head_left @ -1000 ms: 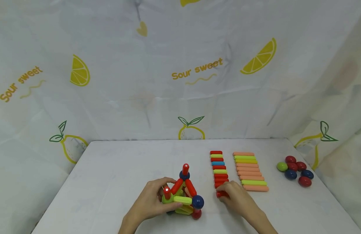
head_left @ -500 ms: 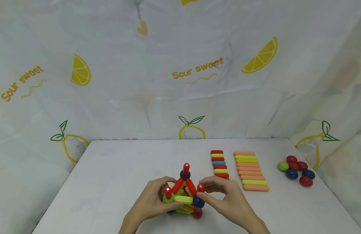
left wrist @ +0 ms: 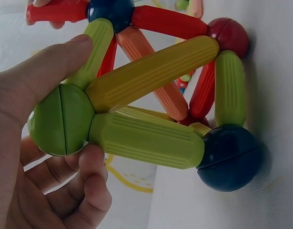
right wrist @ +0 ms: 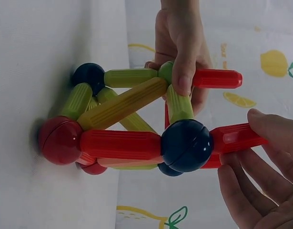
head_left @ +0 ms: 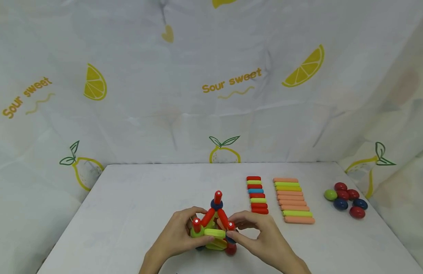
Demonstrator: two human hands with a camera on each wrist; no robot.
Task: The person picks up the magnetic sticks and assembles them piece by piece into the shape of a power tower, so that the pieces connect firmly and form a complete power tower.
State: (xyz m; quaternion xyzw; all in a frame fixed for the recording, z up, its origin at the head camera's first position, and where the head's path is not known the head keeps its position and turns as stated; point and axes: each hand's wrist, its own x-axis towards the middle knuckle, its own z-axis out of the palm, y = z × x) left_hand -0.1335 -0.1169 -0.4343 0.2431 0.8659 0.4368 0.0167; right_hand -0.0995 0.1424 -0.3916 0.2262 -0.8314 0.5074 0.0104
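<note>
A frame of magnetic sticks and balls stands on the table, with a yellow stick (left wrist: pixel 156 71) slanting across one side. My left hand (head_left: pixel 180 234) steadies it, thumb on a lime stick (left wrist: pixel 96 52) and fingers at the green ball (left wrist: pixel 60 119). Between thumb and fingers, my right hand (head_left: pixel 262 236) pinches a short red stick (right wrist: pixel 234 137). The stick points up, its lower end at the blue ball (right wrist: pixel 186 145) on the frame's near right corner. Similar red sticks rise from the green ball and from the far blue ball (head_left: pixel 216 204).
Right of the frame lies a column of short sticks, among them a blue stick (head_left: pixel 255 191). Beside it is a row of longer sticks, one of them a lime stick (head_left: pixel 297 214). Several red, blue and green balls (head_left: pixel 342 195) cluster near the table's (head_left: pixel 146 190) right edge.
My right hand has taken a short red stick from beside the column, carried it left to the frame and brought it onto the near right blue ball. My left hand keeps its hold.
</note>
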